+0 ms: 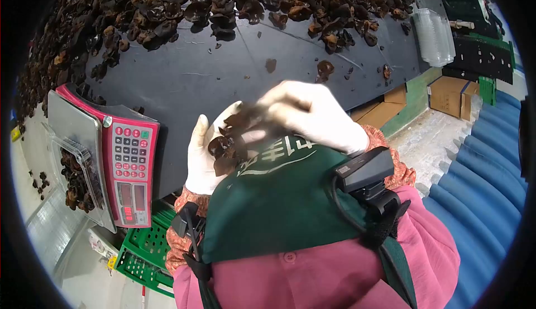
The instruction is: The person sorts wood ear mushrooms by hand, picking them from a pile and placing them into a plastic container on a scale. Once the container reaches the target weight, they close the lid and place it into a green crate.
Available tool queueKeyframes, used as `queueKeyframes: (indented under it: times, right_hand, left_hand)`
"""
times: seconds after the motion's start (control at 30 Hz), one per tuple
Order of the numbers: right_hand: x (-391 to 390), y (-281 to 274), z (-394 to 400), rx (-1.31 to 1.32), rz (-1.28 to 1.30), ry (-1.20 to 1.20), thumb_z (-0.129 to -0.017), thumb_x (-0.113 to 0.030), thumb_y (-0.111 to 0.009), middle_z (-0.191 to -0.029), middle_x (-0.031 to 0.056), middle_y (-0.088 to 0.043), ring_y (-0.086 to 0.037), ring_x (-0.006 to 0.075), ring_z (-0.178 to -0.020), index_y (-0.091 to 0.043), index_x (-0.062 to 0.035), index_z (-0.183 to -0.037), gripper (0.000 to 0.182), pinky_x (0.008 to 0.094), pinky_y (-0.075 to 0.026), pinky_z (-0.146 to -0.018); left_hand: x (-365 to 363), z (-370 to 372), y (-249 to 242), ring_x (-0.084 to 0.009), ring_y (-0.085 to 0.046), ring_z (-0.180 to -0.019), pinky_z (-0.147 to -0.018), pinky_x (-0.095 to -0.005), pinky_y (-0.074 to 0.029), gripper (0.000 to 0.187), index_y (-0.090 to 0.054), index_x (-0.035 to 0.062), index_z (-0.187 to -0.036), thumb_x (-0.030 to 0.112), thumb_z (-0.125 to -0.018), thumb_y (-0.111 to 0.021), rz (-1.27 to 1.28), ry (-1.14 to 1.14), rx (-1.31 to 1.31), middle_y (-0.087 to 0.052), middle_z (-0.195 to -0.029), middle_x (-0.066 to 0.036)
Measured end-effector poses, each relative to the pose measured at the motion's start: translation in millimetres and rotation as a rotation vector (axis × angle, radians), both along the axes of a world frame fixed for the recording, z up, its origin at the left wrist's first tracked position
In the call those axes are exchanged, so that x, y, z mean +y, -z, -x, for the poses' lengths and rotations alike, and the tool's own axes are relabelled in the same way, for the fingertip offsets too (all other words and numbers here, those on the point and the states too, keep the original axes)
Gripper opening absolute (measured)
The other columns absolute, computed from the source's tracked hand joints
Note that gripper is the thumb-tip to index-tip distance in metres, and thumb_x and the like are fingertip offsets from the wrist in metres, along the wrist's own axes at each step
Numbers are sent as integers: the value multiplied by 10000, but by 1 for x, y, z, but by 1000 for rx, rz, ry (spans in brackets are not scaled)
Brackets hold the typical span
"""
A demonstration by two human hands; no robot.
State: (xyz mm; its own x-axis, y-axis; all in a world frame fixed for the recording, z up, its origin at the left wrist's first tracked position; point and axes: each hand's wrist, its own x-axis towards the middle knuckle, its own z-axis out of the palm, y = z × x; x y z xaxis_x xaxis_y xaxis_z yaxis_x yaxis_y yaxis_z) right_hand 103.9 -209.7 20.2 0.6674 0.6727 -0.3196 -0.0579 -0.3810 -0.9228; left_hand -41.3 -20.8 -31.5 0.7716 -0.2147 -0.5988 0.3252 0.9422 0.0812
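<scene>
My left hand [200, 166], in a white glove, is cupped with its palm up in front of my apron, thumb and fingers around dark brown wood ear mushrooms [225, 151]. Beside it, my right hand [318, 113], also gloved, pinches a wood ear piece that is smeared by motion above the left palm. To the left stands a pink digital scale [131, 147]. On its metal plate sits a clear plastic tray [92, 169] with wood ears in it. A large heap of wood ears [162, 7] covers the far side of the dark table [184, 85].
Loose wood ear bits lie scattered across the table, among them one piece [324, 70] beyond my right hand. Stacked clear plastic trays [434, 38] stand at the table's right end. Cardboard boxes [449, 95] are on the floor. A green crate [146, 258] is below the scale.
</scene>
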Motion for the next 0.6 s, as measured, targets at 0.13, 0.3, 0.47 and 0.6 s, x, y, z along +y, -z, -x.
queueKeyframes:
  times: [0.13,0.3,0.47,0.6]
  right_hand:
    - [-1,11,-5,9,-10,190,-925,-174,-659,-890,103,-701,-670,183,-817,-698,-23,-1067,211,306,-530,-755]
    - [1,31,10,-612,103,-239,-865,-237,-695,-838,83,-671,-661,279,-759,-683,-94,-1071,251,369,-503,-700]
    - [20,52,16,-783,126,-303,-815,-194,-691,-785,31,-657,-655,248,-719,-633,-129,-931,145,371,-495,-689]
    - [18,27,11,-301,158,-42,-851,-252,-697,-752,44,-693,-691,231,-681,-661,-100,-1079,276,327,-544,-661]
  left_hand:
    - [10,18,22,-362,-618,-1118,-825,-508,-580,592,-520,88,-1394,532,-1012,-440,111,-70,-54,-576,-1338,-211]
    - [17,25,23,-320,-615,-1132,-813,-450,-571,530,-544,129,-1380,502,-1013,-460,126,-142,-51,-565,-1369,-171]
    - [18,24,19,-332,-487,-1297,-975,-472,-464,619,-504,172,-1435,548,-945,-541,232,-213,-35,-476,-1478,-137]
    - [12,18,16,-370,-474,-1324,-1033,-531,-438,643,-503,119,-1430,559,-960,-508,154,-243,-42,-505,-1439,-172]
